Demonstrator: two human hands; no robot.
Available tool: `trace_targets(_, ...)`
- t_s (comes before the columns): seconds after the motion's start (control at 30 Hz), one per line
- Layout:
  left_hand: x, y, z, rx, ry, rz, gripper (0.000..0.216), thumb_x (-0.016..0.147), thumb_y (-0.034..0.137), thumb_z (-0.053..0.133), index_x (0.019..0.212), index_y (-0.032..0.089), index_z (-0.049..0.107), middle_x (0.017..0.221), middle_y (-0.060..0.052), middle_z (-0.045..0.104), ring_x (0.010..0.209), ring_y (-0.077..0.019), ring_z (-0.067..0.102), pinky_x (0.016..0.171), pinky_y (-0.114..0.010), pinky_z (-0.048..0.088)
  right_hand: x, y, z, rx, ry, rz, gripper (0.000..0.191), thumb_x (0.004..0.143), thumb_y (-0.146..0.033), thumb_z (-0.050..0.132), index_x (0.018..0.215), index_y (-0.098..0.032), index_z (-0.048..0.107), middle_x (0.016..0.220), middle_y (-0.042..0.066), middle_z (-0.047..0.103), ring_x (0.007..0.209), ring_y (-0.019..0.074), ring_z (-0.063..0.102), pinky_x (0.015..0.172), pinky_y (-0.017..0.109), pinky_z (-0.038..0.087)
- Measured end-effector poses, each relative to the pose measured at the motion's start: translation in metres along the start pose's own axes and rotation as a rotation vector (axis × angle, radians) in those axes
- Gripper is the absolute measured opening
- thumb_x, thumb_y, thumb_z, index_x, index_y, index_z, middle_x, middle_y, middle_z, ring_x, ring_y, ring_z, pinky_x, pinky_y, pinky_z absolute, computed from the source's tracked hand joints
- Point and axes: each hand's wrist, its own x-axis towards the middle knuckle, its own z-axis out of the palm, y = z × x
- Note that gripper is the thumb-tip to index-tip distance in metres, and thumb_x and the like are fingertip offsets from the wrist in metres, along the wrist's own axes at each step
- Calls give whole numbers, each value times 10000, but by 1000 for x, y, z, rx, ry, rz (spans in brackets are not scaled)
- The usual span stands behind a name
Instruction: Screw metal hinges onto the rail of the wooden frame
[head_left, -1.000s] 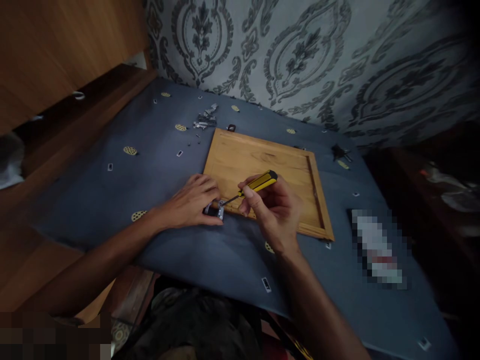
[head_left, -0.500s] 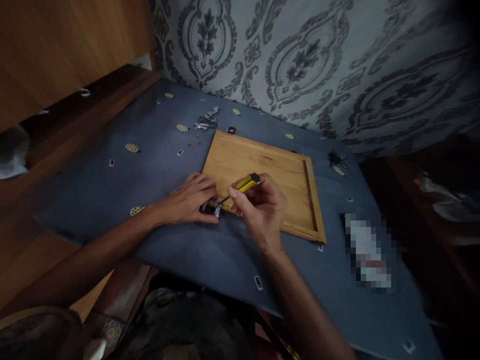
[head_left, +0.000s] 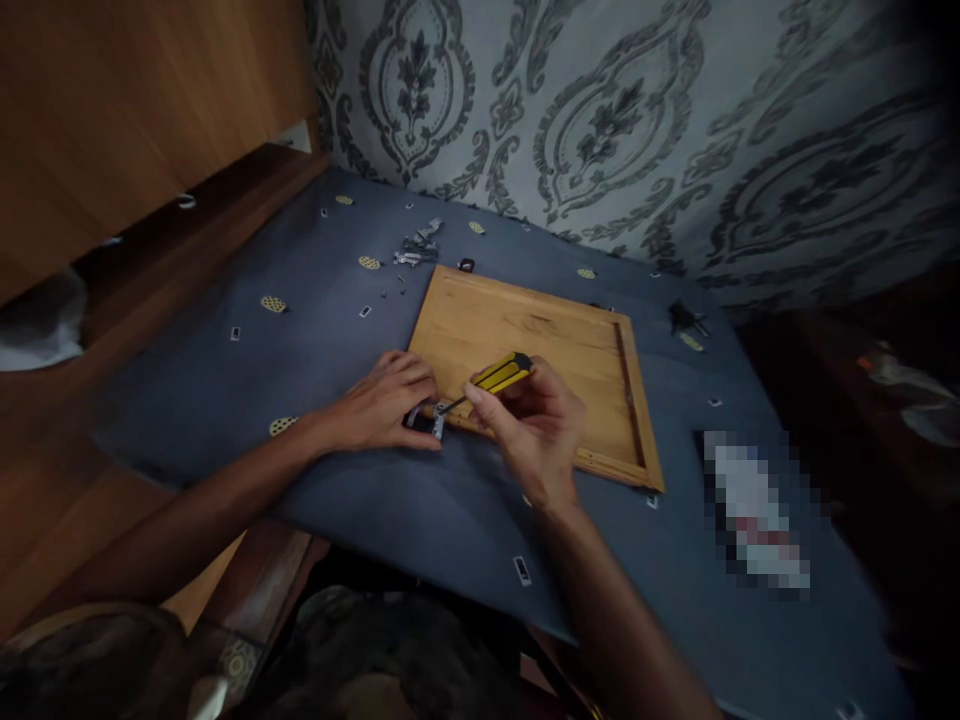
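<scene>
A framed wooden panel (head_left: 517, 340) lies flat on the blue-grey table cover. At its near left corner sits a small metal bracket with a dark part (head_left: 438, 424). My left hand (head_left: 386, 405) pinches this bracket against the panel, fingers on the corner and thumb along the near side. In my right hand (head_left: 536, 420) is a yellow and black screwdriver (head_left: 504, 374), held tilted by its handle. The shaft slants down to the left, and its tip meets the bracket beside my left fingers. Whether a screw sits under the tip is too small to tell.
Beyond the panel's far left corner lie a pile of metal hardware (head_left: 418, 245) and a few small screws (head_left: 393, 292). A small black piece (head_left: 466, 264) rests behind the panel. Dark items (head_left: 686, 318) lie at the far right, and a blurred-out object (head_left: 757, 515) nearer on the right.
The view has shifted slightly, so everything sits a little lower and to the right. The screwdriver handle has turned a little in my right hand; its tip stays on the bracket.
</scene>
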Motion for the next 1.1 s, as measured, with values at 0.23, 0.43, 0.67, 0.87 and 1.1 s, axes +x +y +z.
trace_targets(0.23,2,1,-3,19,-19,-5,492,889,632,801,1044,185,666,1074,-75,658,1082,-284,587,1015,-437,431,3,-5,-9,-23,97,-68,343,841,-491,864,852,-234,637,655,-52,649,483,99,582,473,246,533)
trace_targets(0.43,2,2,-2,22,-4,-4,476,877,603,827,1020,180,663,1068,-78,662,1066,-281,587,996,-434,440,1,-3,-8,-48,20,-71,298,855,-418,855,836,-238,619,680,-56,627,514,103,610,506,250,558)
trace_targets(0.67,2,1,-2,17,-7,-12,472,873,602,831,1016,184,664,1060,-77,659,1060,-278,583,988,-427,444,3,2,-6,-5,15,-78,270,847,-387,852,852,-239,626,673,-64,623,503,95,605,490,233,544)
trace_targets(0.87,2,1,-2,9,4,2,468,880,602,825,1021,185,666,1067,-79,660,1069,-282,579,988,-424,441,3,5,-3,-2,-14,-59,273,844,-402,836,844,-241,617,641,-65,626,496,101,598,496,240,544)
trace_targets(1.1,2,2,-3,24,-17,-8,460,906,610,792,1018,183,664,1078,-83,655,1091,-289,576,991,-427,434,3,8,-5,-6,-12,-84,214,864,-334,811,866,-235,622,678,-64,640,517,93,613,523,234,540)
